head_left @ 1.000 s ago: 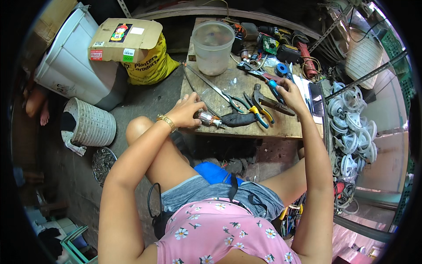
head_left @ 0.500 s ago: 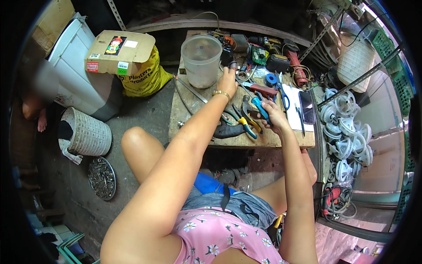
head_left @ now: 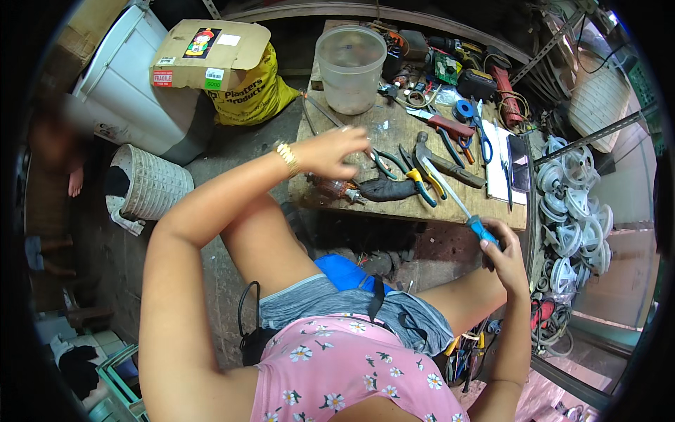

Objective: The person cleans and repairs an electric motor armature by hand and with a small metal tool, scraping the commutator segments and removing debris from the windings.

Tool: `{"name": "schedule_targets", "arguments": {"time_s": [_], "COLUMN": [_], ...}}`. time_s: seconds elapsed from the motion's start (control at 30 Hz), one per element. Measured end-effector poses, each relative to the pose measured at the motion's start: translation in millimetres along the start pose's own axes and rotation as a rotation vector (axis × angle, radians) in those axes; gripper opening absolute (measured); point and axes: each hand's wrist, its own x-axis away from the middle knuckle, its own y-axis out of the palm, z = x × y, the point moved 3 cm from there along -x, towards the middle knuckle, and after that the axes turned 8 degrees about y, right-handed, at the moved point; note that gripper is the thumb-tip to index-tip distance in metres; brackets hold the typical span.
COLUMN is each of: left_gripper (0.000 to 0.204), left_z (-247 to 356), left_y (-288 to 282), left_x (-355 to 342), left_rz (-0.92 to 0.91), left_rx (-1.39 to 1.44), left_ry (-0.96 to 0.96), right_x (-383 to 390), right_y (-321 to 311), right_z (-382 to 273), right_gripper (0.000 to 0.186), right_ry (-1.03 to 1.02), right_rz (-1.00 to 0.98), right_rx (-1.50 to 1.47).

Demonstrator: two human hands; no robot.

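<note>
My left hand hovers over the left part of the wooden tabletop, its fingers apart and holding nothing I can see. Just below it, at the table's near left edge, lies a copper-coloured motor part, partly hidden by the hand and wrist. A screwdriver with a blue handle is gripped in my right hand at the near right edge, its shaft slanting up and left over the tools. Under and beside that shaft lie a claw hammer, yellow-and-black pliers and a dark-handled tool.
A translucent bucket stands at the table's back left. Further right are a red-handled knife, blue scissors, blue tape and a phone. White plastic wheels pile up at the right; a woven basket sits at left.
My left hand has drawn back from beside the bucket and let go of the part it held; a motor part shows near the front edge. My right hand moved nearer with the screwdriver. The view shifted.
</note>
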Motion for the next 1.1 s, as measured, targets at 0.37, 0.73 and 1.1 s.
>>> {"name": "schedule_targets", "arguments": {"time_s": [0.37, 0.73, 1.1], "left_gripper": [0.045, 0.044, 0.045], "left_z": [3.3, 9.3, 5.3], "left_y": [43.8, 37.2, 40.8], "left_x": [70.1, 74.5, 77.3], "left_rz": [-0.09, -0.001, 0.032], "left_rx": [0.167, 0.067, 0.067], "left_ry": [-0.328, -0.438, -0.404], "right_x": [16.2, -0.5, -11.0], "right_y": [74.7, 117.4, 134.1], "right_z": [-87.6, -172.1, -185.6], "right_gripper": [0.034, 0.014, 0.016], "right_ry": [-0.622, -0.865, -0.893], "right_rz": [0.081, 0.069, 0.042], "right_rx": [0.838, 1.098, 1.196]}}
